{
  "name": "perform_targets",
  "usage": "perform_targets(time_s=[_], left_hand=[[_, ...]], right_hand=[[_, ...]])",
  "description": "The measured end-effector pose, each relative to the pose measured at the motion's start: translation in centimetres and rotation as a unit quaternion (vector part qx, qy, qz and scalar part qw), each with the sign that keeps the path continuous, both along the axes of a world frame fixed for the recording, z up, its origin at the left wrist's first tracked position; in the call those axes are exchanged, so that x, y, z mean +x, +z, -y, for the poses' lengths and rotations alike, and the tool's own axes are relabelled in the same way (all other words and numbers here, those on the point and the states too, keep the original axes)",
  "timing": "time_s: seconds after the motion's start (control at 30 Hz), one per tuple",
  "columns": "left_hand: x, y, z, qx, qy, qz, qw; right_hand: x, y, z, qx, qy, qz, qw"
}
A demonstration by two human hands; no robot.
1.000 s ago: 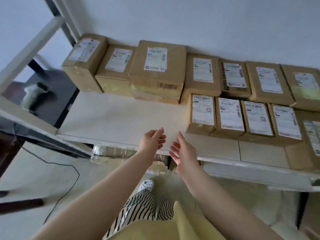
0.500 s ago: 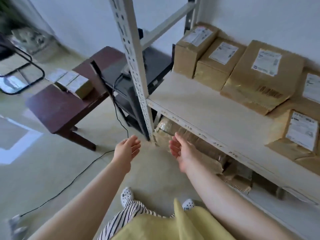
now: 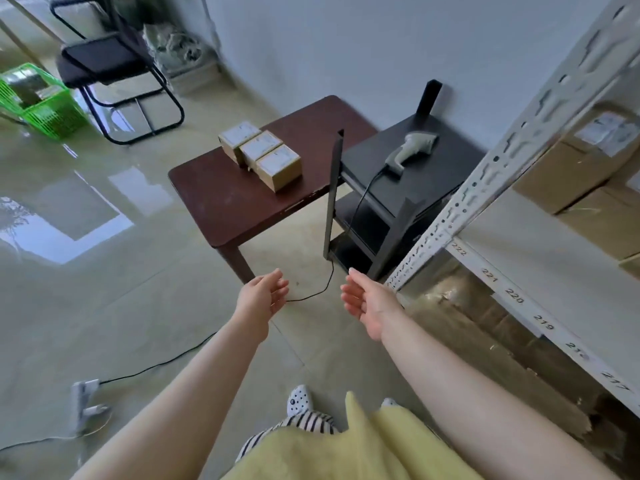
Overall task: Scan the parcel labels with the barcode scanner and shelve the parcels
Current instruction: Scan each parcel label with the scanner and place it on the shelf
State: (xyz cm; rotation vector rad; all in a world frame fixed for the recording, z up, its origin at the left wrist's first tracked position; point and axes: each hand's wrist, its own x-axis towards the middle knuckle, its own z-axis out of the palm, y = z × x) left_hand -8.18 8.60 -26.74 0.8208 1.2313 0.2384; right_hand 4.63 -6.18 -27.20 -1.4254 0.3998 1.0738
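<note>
The person has turned away from the shelf [image 3: 540,258], which a second ago filled the view and now runs down the right edge with its boxes [image 3: 575,168]. Both hands are empty: left hand [image 3: 263,296] and right hand [image 3: 367,299] hang mid-frame, palms facing, fingers loosely spread. That suggests one parcel is shelved and the next is due. Three parcels [image 3: 261,152] sit touching on the brown table [image 3: 235,209], centre frame. The scanner [image 3: 412,148] lies on the black stand [image 3: 429,178] beside it. Glossy floor; chair [image 3: 114,64] and green basket [image 3: 41,102] upper left.
</note>
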Motion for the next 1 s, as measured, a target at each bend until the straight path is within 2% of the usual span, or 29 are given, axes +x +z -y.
perform_targets(time_s=[0.13,0.3,0.7,1.0], left_hand=[[0.0,-0.6,-3.8,-0.016,0.022,0.011,1.000],[1.8,-1.8,-7.3,-0.044,0.003,0.005,0.999],[11.8,-4.1,-23.0,0.006,0.045,-0.053,0.998],[19.3,-5.9,-29.2,-0.039,0.045,-0.079,0.995]], right_hand=[[0.4,-0.3,-4.9,-0.011,0.048,0.010,0.999],[2.9,-1.2,-11.2,-0.039,0.077,0.025,0.996],[14.7,-3.4,-28.4,-0.074,0.128,0.030,0.989],[20.2,-5.1,-34.3,-0.096,0.132,-0.007,0.987]])
